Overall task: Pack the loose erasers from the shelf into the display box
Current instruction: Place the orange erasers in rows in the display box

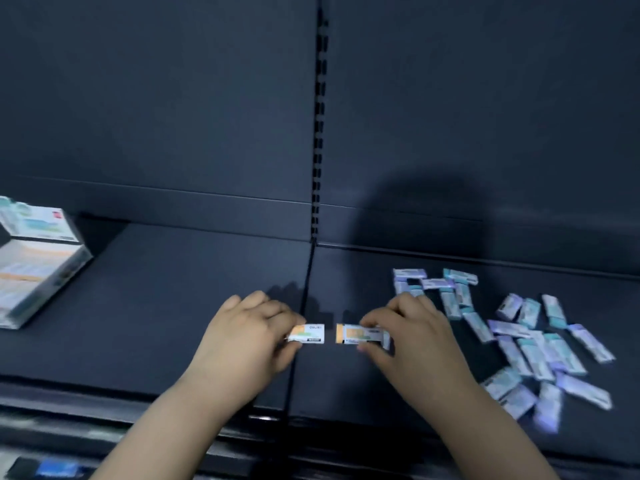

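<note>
Most of the packing looks to be ahead. A scatter of loose erasers (519,337) lies on the right part of the dark shelf (173,306), spreading from the middle depth toward the near edge, many touching or overlapping. The display box (34,261) stands well apart at the far left of the shelf, tilted, its open side turned toward the right and near. Pale and orange bands show inside it, which may be erasers already packed, but the view is too blurred to say how full it is.

Both hands are over the middle of the shelf, just beside the seam between the two shelf panels. The left hand (242,337) is closed on one eraser (310,333), pinched at its left end between thumb and fingertips, so its right end sticks out free. The right hand (415,337) is closed on what looks like a small stack of erasers (356,335), gripped from above and below with the left end free.

The held pieces lie with their long axes running left to right, almost in one line, their free ends facing each other across a small gap, not touching. Printed faces point up toward the camera.

By contrast, the loose pile points every way: some lie left to right at the far side, most slant diagonally. Judging by this, each will need turning to match before going into the box.
</note>
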`<state>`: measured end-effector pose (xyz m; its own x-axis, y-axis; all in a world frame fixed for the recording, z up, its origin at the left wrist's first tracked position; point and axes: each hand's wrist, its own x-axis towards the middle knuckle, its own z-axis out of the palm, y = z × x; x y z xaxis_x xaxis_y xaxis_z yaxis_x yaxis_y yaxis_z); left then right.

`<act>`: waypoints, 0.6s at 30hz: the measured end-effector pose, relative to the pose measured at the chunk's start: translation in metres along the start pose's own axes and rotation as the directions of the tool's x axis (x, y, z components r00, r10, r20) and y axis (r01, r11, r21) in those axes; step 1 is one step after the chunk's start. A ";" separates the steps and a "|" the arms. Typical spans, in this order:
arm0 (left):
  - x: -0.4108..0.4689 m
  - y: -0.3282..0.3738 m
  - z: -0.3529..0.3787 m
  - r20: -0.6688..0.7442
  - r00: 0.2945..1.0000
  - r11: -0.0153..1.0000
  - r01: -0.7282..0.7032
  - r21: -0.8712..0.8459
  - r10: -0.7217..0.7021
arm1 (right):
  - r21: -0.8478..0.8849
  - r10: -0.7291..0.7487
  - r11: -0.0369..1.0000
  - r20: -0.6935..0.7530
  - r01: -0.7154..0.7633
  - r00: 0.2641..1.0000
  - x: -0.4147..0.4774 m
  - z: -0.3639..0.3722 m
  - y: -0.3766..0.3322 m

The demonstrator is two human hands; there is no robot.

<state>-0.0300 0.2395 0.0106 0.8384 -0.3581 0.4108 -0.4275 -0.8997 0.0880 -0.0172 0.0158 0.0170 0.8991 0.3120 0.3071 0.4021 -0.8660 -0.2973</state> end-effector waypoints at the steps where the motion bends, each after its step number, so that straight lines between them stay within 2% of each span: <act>1: -0.008 -0.014 -0.010 0.005 1.000 1.000 0.006 0.002 -0.006 | 0.007 0.004 1.000 -0.011 -0.004 1.000 0.002 0.005 -0.017; 7: -0.048 -0.068 -0.042 -0.021 1.000 0.999 -0.012 -0.040 0.012 | 0.011 -0.031 0.999 -0.052 0.031 0.998 0.005 0.025 -0.097; 13: -0.066 -0.089 -0.050 -0.029 1.000 0.998 -0.003 -0.057 0.001 | 0.012 -0.046 0.999 -0.052 0.046 0.998 0.011 0.036 -0.124; 18: -0.076 -0.107 -0.058 -0.040 0.999 0.999 0.021 -0.027 -0.022 | 0.084 -0.060 0.994 -0.028 0.063 0.998 0.020 0.043 -0.139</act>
<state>-0.0679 0.3775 0.0224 0.8335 -0.3279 0.4448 -0.4186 -0.9001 0.1209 -0.0471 0.1592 0.0252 0.8679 0.3528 0.3495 0.4707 -0.8088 -0.3525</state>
